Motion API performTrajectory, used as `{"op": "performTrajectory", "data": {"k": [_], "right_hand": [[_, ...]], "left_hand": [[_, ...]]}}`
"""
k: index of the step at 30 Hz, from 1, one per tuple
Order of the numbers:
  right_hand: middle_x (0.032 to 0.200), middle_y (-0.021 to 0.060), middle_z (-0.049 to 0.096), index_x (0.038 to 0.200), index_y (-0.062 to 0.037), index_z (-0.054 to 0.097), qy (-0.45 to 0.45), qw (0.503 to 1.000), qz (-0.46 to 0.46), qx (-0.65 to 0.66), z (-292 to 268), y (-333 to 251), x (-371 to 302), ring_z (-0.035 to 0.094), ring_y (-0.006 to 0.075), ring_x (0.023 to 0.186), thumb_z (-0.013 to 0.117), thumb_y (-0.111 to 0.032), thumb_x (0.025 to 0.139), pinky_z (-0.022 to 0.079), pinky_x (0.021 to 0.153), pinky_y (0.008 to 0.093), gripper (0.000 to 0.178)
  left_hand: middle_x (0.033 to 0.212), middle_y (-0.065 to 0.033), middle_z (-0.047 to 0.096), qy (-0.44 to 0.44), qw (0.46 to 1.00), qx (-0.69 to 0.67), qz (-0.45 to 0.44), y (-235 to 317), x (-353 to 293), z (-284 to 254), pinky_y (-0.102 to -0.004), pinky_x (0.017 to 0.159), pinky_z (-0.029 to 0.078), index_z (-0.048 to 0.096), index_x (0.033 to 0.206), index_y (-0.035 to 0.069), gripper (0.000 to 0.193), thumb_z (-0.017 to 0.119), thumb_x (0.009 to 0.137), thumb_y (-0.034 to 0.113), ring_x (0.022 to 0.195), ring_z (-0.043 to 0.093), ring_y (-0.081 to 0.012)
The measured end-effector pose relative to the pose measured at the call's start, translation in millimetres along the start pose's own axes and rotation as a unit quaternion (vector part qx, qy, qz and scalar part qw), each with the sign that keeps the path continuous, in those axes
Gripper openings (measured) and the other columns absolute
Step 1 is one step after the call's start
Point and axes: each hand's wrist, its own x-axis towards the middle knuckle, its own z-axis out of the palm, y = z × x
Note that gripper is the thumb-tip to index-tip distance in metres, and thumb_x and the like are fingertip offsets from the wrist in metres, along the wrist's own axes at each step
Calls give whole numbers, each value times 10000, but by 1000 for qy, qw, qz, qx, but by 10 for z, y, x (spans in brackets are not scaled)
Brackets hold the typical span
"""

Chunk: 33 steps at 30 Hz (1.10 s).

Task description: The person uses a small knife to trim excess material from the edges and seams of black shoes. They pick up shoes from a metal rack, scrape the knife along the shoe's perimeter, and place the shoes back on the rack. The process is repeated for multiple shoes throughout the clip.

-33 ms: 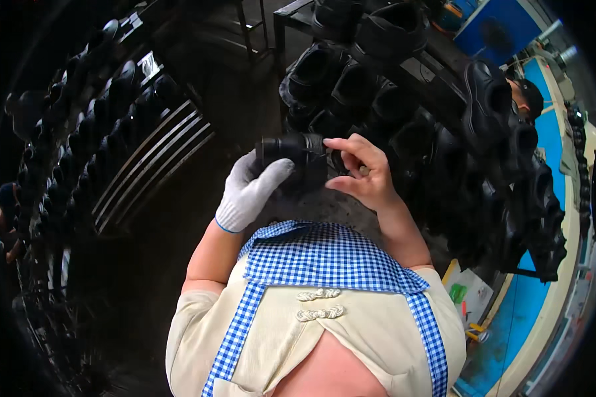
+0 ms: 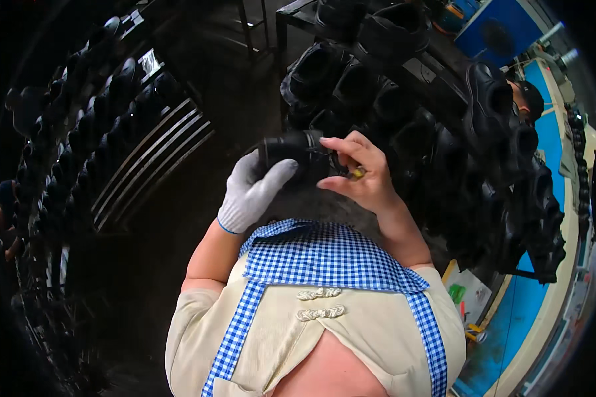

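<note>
Beyond the checked apron [image 2: 331, 255], I saw the gloved left hand [image 2: 248, 192] gripping a black shoe [image 2: 291, 149]; the right hand [image 2: 373, 180], curled around a small yellow object [image 2: 358, 173], had brought its thumb inward, suggesting closer handling.

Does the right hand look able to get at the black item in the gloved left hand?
Likely yes: the right hand is beside the black item, thumb and forefinger apart, while the left hand grips the opposite side, leaving the way apparently free.
</note>
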Motion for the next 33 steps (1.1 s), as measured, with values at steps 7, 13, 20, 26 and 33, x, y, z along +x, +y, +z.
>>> {"op": "performTrajectory", "data": {"k": [7,13,20,26,33], "right_hand": [[875,83,621,975,-18,734,100,974,-115,-170,251,5,155,636,158,667,783,-79,832,528,560,211,163],[865,15,497,935,-26,616,83,987,32,135,289,136,107,444,46,646,664,-124,959,362,569,182,112],[841,36,557,960,-37,628,86,994,17,-63,255,33,79,554,98,675,669,-129,952,413,533,222,101],[890,106,669,957,17,681,-186,946,251,90,590,56,-321,659,215,768,727,-118,880,521,670,295,162],[957,85,719,1233,-7,654,9,971,237,28,216,373,-221,662,119,756,812,-208,828,535,668,244,478]], "left_hand": [[946,-120,730,14,971,175,162,-129,-11,-20,-288,761,544,686,1091,8,238,716,904,152,819,688,-182],[950,-126,726,16,976,149,156,-135,-21,60,-291,754,542,686,1097,10,245,725,895,143,823,690,-194],[974,-118,725,13,972,161,170,-269,86,68,-287,786,546,674,1136,4,251,698,905,100,871,685,-161],[1083,-68,709,179,949,54,255,-299,353,-32,-288,855,541,648,1193,18,259,639,957,126,930,683,-163],[1162,-31,658,146,949,-21,279,-96,326,-353,-269,967,473,599,1267,8,322,631,947,27,1049,612,-113]]}}
